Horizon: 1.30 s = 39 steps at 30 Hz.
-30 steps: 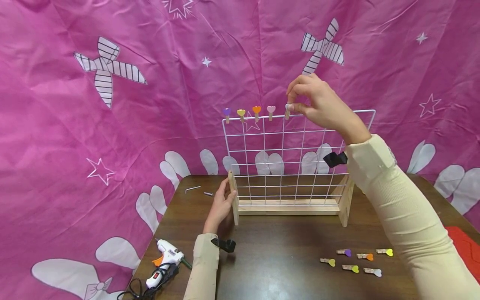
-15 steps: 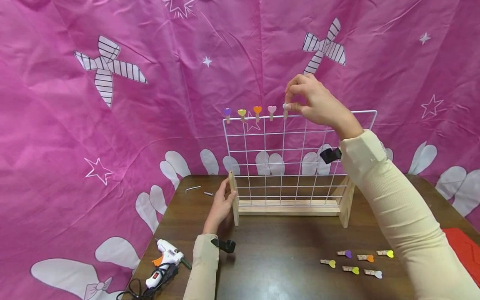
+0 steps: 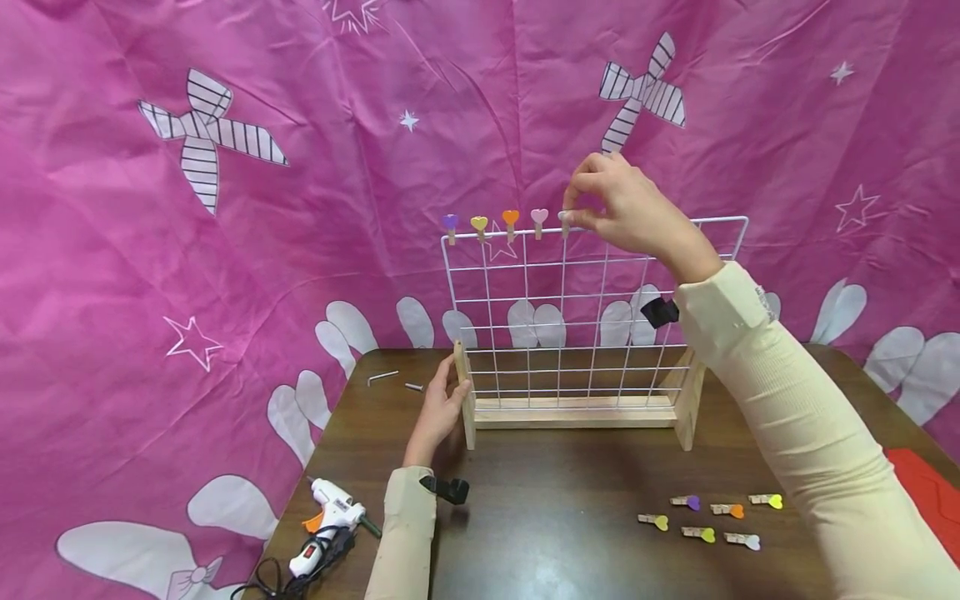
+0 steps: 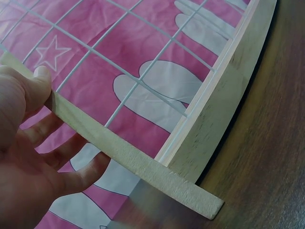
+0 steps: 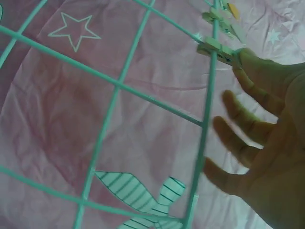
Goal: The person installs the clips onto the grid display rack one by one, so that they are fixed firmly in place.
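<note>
Right hand (image 3: pixel 630 208): pinches a white-heart clip (image 3: pixel 566 228) astride the wire grid (image 3: pixel 527 298)'s top bar, which extends rightward; heart partly hidden.
Left hand (image 3: pixel 435 417): grips the wooden upright (image 3: pixel 465 404), fingers partly behind it.
Table (image 3: pixel 525 517): glue gun (image 3: pixel 332 515) near left edge, cord (image 3: pixel 333 550) cut off.
Red object (image 3: pixel 924 487): cropped, partly behind a sleeve (image 3: pixel 795 408).
Gun label (image 3: pixel 343 503): too small to read.

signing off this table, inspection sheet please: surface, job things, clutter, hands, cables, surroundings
surface: dark brown wood-grain table
job things: white wire grid in pale wooden stand; five heart-topped wooden clothespins on grid's top bar, six more on table
clutter: white-and-orange glue gun, silver L-shaped rod, short silver piece, red object
hands: left hand grips stand's left upright; right hand pinches bar's white-hearted clothespin
cables: black cord bunched by glue gun
surroundings: pink printed fabric
</note>
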### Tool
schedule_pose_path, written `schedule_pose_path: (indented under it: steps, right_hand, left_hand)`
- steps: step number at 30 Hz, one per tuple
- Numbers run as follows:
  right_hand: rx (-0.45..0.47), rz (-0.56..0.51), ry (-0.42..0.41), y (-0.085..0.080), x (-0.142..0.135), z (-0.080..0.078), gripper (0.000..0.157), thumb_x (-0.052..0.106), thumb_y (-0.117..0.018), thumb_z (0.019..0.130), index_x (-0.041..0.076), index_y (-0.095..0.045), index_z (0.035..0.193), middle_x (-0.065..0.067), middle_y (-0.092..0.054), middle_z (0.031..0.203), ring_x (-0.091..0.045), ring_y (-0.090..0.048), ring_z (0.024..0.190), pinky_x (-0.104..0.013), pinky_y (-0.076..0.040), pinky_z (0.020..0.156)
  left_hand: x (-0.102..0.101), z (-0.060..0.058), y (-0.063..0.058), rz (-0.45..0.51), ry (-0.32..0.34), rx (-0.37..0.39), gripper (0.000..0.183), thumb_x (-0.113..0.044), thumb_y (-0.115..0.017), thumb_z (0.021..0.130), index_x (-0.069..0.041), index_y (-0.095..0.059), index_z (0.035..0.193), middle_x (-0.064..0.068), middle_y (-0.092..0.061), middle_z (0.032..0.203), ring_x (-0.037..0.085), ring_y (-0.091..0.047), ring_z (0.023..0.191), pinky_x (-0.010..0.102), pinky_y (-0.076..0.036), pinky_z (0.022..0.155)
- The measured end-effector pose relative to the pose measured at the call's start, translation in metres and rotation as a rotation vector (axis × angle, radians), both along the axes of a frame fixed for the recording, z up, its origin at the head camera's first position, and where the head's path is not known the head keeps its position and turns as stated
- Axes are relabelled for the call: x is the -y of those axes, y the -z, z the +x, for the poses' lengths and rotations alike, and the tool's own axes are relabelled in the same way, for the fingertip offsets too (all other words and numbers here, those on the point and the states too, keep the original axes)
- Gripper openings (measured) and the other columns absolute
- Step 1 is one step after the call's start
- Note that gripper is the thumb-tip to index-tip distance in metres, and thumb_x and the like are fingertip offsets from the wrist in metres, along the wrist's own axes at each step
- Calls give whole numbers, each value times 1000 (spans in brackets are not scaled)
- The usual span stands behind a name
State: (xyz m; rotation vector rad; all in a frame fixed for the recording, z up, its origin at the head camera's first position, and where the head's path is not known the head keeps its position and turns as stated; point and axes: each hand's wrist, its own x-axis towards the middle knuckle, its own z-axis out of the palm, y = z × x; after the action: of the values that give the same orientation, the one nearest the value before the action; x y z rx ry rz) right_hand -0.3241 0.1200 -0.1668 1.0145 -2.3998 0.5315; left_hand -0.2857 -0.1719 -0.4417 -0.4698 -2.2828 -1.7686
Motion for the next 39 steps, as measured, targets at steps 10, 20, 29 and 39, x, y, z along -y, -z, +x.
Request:
schedule_pose_path:
  steps: [10, 20, 29, 39]
  right_hand:
    - [-108, -16, -8, 12, -24, 35, 23, 14, -68, 83, 2, -62, 102, -12, -56, 101, -32, -44, 99, -53, -31, 86]
    - [-164, 30, -49, 50, -64, 60, 23, 7, -70, 78, 1, -62, 99, -9, -58, 93, -27, -52, 88, -46, -37, 79]
    - [-118, 140, -9, 99, -96, 71, 24, 8, -72, 75, 6, -61, 97, 1, -58, 89, -14, -55, 77, -35, -47, 66]
    - [-108, 247, -53, 172, -140, 80, 26, 7, -75, 67, 15, -60, 87, 11, -49, 77, -2, -46, 60, -26, -43, 49]
  left_hand:
    - [1, 0, -1, -15, 8, -31, 49, 3, -49, 92, 4, -31, 138, 34, -45, 125, 42, -47, 115, 50, -47, 88]
    - [1, -4, 3, -11, 9, -29, 50, 2, -50, 92, 4, -31, 138, 34, -45, 125, 43, -47, 114, 50, -46, 88]
    - [1, -6, 0, 1, -4, -20, 49, 3, -50, 92, 2, -33, 138, 31, -48, 124, 41, -50, 112, 50, -47, 87]
    - [1, -6, 0, 9, 9, -2, 50, 4, -49, 92, 3, -31, 138, 33, -46, 125, 42, -48, 113, 50, -47, 87]
